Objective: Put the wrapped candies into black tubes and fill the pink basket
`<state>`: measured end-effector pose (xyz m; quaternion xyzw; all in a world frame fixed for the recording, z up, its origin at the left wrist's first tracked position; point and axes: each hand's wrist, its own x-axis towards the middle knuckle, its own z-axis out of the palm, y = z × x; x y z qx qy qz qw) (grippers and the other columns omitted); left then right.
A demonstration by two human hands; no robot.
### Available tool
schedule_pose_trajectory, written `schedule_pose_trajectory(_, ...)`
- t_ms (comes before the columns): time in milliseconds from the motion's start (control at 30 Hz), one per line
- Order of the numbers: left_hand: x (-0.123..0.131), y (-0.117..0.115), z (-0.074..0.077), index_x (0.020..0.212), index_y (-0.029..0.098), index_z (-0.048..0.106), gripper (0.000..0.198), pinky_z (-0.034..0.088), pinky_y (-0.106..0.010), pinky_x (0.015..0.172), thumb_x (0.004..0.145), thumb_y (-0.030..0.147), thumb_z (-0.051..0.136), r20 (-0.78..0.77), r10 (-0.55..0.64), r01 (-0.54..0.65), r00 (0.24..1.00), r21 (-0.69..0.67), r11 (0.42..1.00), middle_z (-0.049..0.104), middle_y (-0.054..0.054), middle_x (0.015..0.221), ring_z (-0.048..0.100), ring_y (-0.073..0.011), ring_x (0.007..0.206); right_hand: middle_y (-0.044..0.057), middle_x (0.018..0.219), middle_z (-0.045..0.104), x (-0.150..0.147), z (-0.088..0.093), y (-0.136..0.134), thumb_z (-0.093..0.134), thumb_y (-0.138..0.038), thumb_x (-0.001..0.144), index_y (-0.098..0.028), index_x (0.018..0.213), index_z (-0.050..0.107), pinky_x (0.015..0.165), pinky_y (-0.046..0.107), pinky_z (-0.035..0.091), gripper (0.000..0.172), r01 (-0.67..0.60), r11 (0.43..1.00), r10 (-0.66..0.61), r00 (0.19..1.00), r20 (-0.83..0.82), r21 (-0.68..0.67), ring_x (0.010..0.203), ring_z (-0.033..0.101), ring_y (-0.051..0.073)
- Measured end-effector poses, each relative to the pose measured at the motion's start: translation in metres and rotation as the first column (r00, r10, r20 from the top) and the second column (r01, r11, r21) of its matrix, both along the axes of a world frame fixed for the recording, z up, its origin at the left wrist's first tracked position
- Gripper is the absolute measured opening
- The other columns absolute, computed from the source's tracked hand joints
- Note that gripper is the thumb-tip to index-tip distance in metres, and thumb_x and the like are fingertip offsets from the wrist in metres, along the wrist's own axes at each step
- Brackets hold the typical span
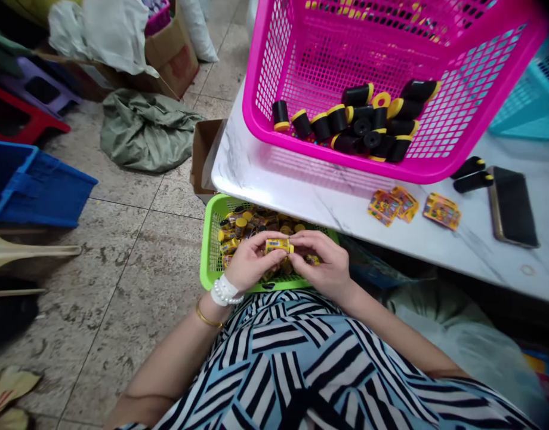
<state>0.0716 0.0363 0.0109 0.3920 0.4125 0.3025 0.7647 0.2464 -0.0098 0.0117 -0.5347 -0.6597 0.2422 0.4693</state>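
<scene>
Between my hands is a small cylinder (277,245) wrapped in a yellow printed label, lying on its side above the green basket (206,263). My left hand (252,260) grips the body of it with thumb and fingers. At its yellow end, my right hand (326,263) pinches with thumb and fingertips. Below them the basket holds many similar labelled cylinders (241,226) with yellow ends. On the white marbled table (265,173) lie flat printed labels (384,206) and another small stack of labels (441,211).
A pink basket (346,161) on the table holds several plain black cylinders (337,118) with yellow ends. To its right lie two black cylinders (474,181) and a phone (515,206). A blue crate (55,185), green cloth sack (144,131) and cardboard boxes (171,57) stand on the floor.
</scene>
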Motion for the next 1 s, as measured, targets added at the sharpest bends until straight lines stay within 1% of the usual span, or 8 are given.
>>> schedule_pose_trajectory(100,0.005,0.001,-0.001,0.106,0.019,0.069,0.035,0.049,-0.022,0.058,0.075,0.031,0.078,0.013,-0.011,0.010,1.000,0.048,0.999,0.068,-0.003,0.085,0.059,-0.0098,0.060,0.008,0.106,0.066,-0.002,0.003,-0.002,0.065,-0.017,0.083,-0.024,0.108,0.069,0.073,0.031,0.060,0.026,0.031,0.995,-0.037,0.998,-0.060,-0.092,0.088,0.067,0.018)
schedule_pose_trajectory(200,0.006,0.000,-0.002,0.113,0.019,0.064,0.044,0.050,-0.023,0.059,0.075,0.036,0.078,0.061,-0.019,0.019,0.998,-0.001,1.000,0.069,-0.004,0.082,0.061,-0.0118,0.060,0.008,0.106,0.065,0.003,0.005,-0.002,0.065,-0.020,0.085,-0.024,0.110,0.069,0.073,0.031,0.061,0.026,0.034,0.988,-0.051,0.993,-0.109,-0.153,0.089,0.067,0.018)
schedule_pose_trajectory(367,0.001,-0.006,-0.008,0.103,0.015,0.062,0.042,0.041,-0.019,0.047,0.080,0.048,0.070,0.053,-0.011,0.018,0.999,-0.138,0.990,0.064,-0.002,0.067,0.054,-0.0097,0.052,0.009,0.104,0.068,0.010,0.003,-0.001,0.067,-0.017,0.083,-0.024,0.105,0.072,0.082,0.034,0.060,0.023,-0.063,0.998,0.063,0.998,0.010,-0.016,0.096,0.068,0.019)
schedule_pose_trajectory(467,-0.003,-0.007,-0.009,0.101,0.014,0.064,0.037,0.041,-0.019,0.050,0.079,0.041,0.074,0.016,-0.021,0.022,1.000,-0.053,0.998,0.062,0.000,0.071,0.051,-0.0074,0.053,0.008,0.101,0.073,0.009,0.001,-0.003,0.069,-0.016,0.082,-0.024,0.109,0.072,0.082,0.032,0.060,0.028,-0.091,0.994,0.087,0.994,0.072,0.060,0.091,0.071,0.018)
schedule_pose_trajectory(600,-0.006,-0.007,-0.004,0.103,0.015,0.066,0.031,0.048,-0.022,0.063,0.079,0.033,0.074,-0.035,-0.027,0.033,0.999,0.183,0.983,0.064,-0.003,0.087,0.058,-0.0120,0.071,0.009,0.099,0.076,0.004,0.005,-0.008,0.072,-0.012,0.079,-0.021,0.109,0.073,0.079,0.028,0.061,0.032,-0.049,0.994,0.043,0.997,0.058,0.095,0.086,0.073,0.017)
schedule_pose_trajectory(833,-0.003,-0.013,-0.006,0.106,0.018,0.066,0.023,0.047,-0.028,0.087,0.084,0.023,0.069,-0.112,-0.014,0.067,0.994,0.480,0.875,0.068,-0.005,0.102,0.062,-0.0170,0.095,0.007,0.098,0.076,-0.002,0.005,-0.016,0.071,-0.011,0.079,-0.023,0.109,0.075,0.071,0.026,0.061,0.033,0.023,0.993,-0.040,0.989,-0.142,-0.116,0.083,0.072,0.016)
schedule_pose_trajectory(900,-0.002,-0.015,-0.010,0.109,0.019,0.066,0.027,0.047,-0.029,0.090,0.083,0.026,0.070,-0.143,-0.006,0.077,0.990,0.493,0.866,0.067,-0.007,0.107,0.062,-0.0186,0.098,0.007,0.096,0.075,-0.001,0.001,-0.016,0.070,-0.012,0.079,-0.023,0.109,0.075,0.069,0.025,0.061,0.032,0.022,0.988,-0.047,0.985,-0.169,-0.150,0.082,0.072,0.016)
schedule_pose_trajectory(1000,-0.004,-0.016,-0.015,0.120,0.019,0.059,0.041,0.050,-0.028,0.072,0.086,0.040,0.066,-0.132,-0.035,0.075,0.991,0.309,0.948,0.067,-0.006,0.094,0.063,-0.0161,0.077,0.008,0.100,0.075,0.005,-0.007,-0.013,0.069,-0.014,0.081,-0.023,0.110,0.074,0.075,0.028,0.062,0.031,0.004,0.999,-0.009,0.996,-0.088,-0.054,0.086,0.072,0.017)
